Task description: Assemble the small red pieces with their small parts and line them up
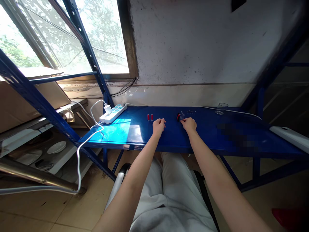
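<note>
My left hand (158,126) hovers over the blue tabletop (166,141) with its fingers curled together. Whatever it may hold is too small to tell. Just left of it, two small red pieces with pale lower ends (150,118) stand side by side. My right hand (189,124) rests on the table, fingertips pinched beside a small cluster of clear pieces (182,114). What sits in that pinch is hidden. Touching or close to its fingertips is a small red-and-black piece (178,117). Behind the hand, several tiny pale bits (191,112) lie in a row.
A white power strip (113,113) with a plugged-in white adapter sits at the table's left end, its cable trailing down. At the back right stands a clear glass (221,109). A white object (291,137) lies at the right edge. Blue frame posts (87,48) flank the table.
</note>
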A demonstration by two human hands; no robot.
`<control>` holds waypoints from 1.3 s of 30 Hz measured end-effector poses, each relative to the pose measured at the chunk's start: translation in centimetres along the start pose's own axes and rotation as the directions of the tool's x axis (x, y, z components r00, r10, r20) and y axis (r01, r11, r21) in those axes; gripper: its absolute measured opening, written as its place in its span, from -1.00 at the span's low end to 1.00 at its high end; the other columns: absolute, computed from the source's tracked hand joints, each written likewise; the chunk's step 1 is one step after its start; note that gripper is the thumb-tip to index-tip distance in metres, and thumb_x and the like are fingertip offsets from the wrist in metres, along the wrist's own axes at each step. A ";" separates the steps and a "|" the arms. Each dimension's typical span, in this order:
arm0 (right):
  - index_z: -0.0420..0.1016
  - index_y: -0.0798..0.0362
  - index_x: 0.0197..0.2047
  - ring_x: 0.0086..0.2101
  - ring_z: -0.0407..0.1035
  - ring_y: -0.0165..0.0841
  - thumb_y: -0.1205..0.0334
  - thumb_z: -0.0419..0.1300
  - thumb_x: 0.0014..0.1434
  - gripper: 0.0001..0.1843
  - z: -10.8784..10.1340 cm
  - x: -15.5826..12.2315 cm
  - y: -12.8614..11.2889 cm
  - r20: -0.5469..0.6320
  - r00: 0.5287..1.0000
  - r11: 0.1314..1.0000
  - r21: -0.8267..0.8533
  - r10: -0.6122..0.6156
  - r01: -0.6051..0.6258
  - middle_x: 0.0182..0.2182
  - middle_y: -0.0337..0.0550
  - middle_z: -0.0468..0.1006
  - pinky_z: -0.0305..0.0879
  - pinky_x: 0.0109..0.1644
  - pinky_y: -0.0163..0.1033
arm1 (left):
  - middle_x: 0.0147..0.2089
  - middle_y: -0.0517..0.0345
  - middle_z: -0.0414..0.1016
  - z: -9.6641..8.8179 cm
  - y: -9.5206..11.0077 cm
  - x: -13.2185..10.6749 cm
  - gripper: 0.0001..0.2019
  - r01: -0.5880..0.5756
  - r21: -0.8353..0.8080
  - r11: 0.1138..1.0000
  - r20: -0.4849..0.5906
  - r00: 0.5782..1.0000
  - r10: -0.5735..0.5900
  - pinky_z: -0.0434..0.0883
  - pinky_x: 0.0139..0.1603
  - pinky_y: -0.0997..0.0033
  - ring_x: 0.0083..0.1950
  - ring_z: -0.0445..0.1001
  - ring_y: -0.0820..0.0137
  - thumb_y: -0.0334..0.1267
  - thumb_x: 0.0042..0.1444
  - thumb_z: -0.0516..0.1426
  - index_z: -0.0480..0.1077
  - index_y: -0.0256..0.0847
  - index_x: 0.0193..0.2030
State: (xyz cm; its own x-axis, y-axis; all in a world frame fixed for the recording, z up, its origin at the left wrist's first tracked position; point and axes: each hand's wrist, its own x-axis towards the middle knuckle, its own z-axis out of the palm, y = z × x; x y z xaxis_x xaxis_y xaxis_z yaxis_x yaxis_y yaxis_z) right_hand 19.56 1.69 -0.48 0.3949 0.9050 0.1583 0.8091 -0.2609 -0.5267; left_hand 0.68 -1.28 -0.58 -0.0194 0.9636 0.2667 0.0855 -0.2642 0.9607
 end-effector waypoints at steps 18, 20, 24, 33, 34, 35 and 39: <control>0.43 0.11 -0.19 -0.33 0.41 -0.24 0.15 0.02 0.16 -0.73 -0.5 -2.1 -0.3 -0.113 0.993 1.000 0.008 -0.027 0.028 -0.41 -0.01 0.52 0.20 -0.28 -0.22 | -0.55 0.12 0.35 0.9 0.4 -0.8 -0.67 -0.258 0.393 0.883 0.114 0.966 0.232 0.14 -0.50 0.51 -0.53 0.29 0.46 -0.09 0.17 -0.05 0.35 -0.21 -0.48; 0.41 0.08 -0.24 -0.38 0.40 -0.27 0.14 -0.01 0.17 -0.75 -0.8 -2.6 -0.5 -0.150 0.988 0.998 0.050 -0.035 0.043 -0.42 -0.04 0.52 0.17 -0.35 -0.26 | -0.52 0.10 0.37 0.7 0.7 -0.8 -0.69 -0.298 0.492 0.818 0.136 0.954 0.266 0.14 -0.47 0.51 -0.50 0.32 0.43 -0.10 0.18 -0.06 0.36 -0.21 -0.42; 0.38 0.05 -0.31 -0.42 0.36 -0.32 0.10 -0.06 0.20 -0.73 -1.1 -3.4 -1.1 -0.206 0.970 0.979 0.127 -0.131 0.160 -0.43 -0.07 0.51 0.08 -0.44 -0.31 | -0.32 -0.03 0.44 -0.9 1.4 0.1 -0.70 -0.280 0.729 0.625 0.174 0.958 0.226 0.23 -0.30 0.46 -0.29 0.44 0.31 -0.17 0.21 -0.11 0.34 -0.22 -0.07; 0.31 0.01 -0.40 -0.55 0.26 -0.40 0.02 -0.12 0.22 -0.67 -0.7 -4.2 -1.4 -0.212 0.875 0.853 0.214 -0.435 0.476 -0.58 -0.18 0.40 0.09 -0.44 -0.35 | -0.15 -0.26 0.44 -3.4 1.6 3.2 -0.46 -0.059 0.953 0.299 0.055 0.998 0.024 0.31 -0.14 0.31 -0.10 0.47 0.14 -0.27 0.22 -0.15 -0.12 -0.33 0.33; 0.31 0.01 -0.40 -0.55 0.26 -0.41 0.02 -0.12 0.22 -0.67 -0.7 -4.2 -1.4 -0.205 0.871 0.848 0.215 -0.446 0.484 -0.58 -0.18 0.40 0.10 -0.43 -0.35 | -0.16 -0.27 0.44 -3.3 1.5 3.5 -0.46 -0.053 0.954 0.294 0.050 0.999 0.017 0.31 -0.15 0.30 -0.11 0.47 0.13 -0.28 0.22 -0.15 -0.12 -0.34 0.33; 0.31 0.01 -0.40 -0.55 0.26 -0.41 0.02 -0.12 0.22 -0.66 -0.7 -4.2 -1.5 -0.197 0.870 0.847 0.214 -0.451 0.487 -0.58 -0.18 0.40 0.11 -0.43 -0.35 | -0.17 -0.28 0.45 -3.2 1.3 3.7 -0.46 -0.045 0.954 0.295 0.043 0.999 0.013 0.32 -0.15 0.30 -0.11 0.47 0.13 -0.29 0.22 -0.15 -0.12 -0.35 0.33; 0.32 0.01 -0.39 -0.53 0.28 -0.40 0.00 -0.13 0.21 -0.65 -0.7 -4.3 -1.5 -0.159 0.873 0.848 0.212 -0.461 0.486 -0.56 -0.17 0.41 0.13 -0.40 -0.35 | -0.16 -0.31 0.45 -3.0 0.6 4.1 -0.48 -0.012 0.952 0.307 0.011 1.000 0.005 0.32 -0.14 0.30 -0.10 0.48 0.13 -0.34 0.21 -0.14 -0.09 -0.39 0.31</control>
State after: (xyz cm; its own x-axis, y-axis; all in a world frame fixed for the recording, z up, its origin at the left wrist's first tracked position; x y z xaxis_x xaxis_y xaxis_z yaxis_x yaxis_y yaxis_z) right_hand 16.95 -2.07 0.23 0.0411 0.8568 0.5141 0.7853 0.2905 -0.5468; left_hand -2.32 2.41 1.32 -0.0078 0.9628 0.2703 0.9745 -0.0533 0.2180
